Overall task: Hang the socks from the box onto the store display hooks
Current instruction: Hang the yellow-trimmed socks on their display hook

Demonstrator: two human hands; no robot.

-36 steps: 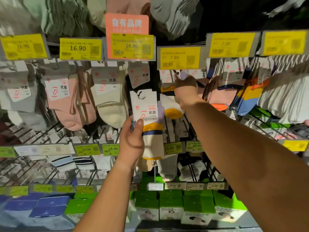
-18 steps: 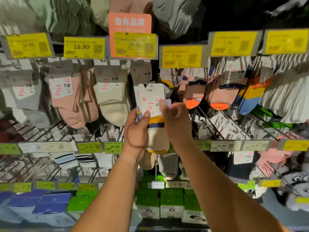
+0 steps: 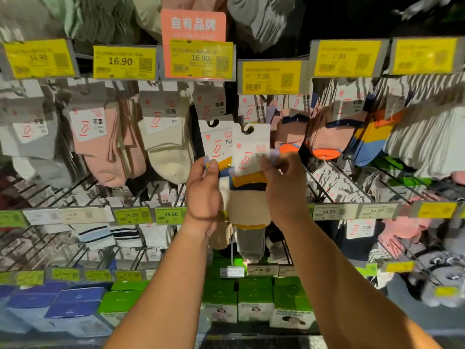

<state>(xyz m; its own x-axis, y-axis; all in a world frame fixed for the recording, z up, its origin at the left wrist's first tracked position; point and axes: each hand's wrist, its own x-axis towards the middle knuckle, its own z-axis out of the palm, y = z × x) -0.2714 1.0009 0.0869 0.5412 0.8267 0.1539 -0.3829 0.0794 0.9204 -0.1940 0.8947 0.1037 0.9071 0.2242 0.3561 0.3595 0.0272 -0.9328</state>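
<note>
My left hand (image 3: 203, 190) grips a small stack of sock packs (image 3: 216, 144) by their lower left edge; each has a white card with a hook cut-out on top. My right hand (image 3: 284, 187) pinches the front sock pack (image 3: 251, 152) at its right edge, and that pack sits shifted to the right of the stack. Its cream sock with yellow and navy stripes (image 3: 249, 197) hangs between my two hands. Both hands are raised in front of the display hooks (image 3: 327, 177), just below the 7.99 price tag (image 3: 271, 76). The box is out of view.
Rows of socks hang on hooks: pink (image 3: 105, 147) and cream (image 3: 168, 147) pairs to the left, orange and blue ones (image 3: 324, 144) to the right. Yellow price tags line the upper rail, green ones (image 3: 130, 215) the lower. Green boxes (image 3: 254, 303) stand on the bottom shelf.
My right hand came back from the upper hook to the stack in my left hand and now pinches the front pack, sliding it to the right.
</note>
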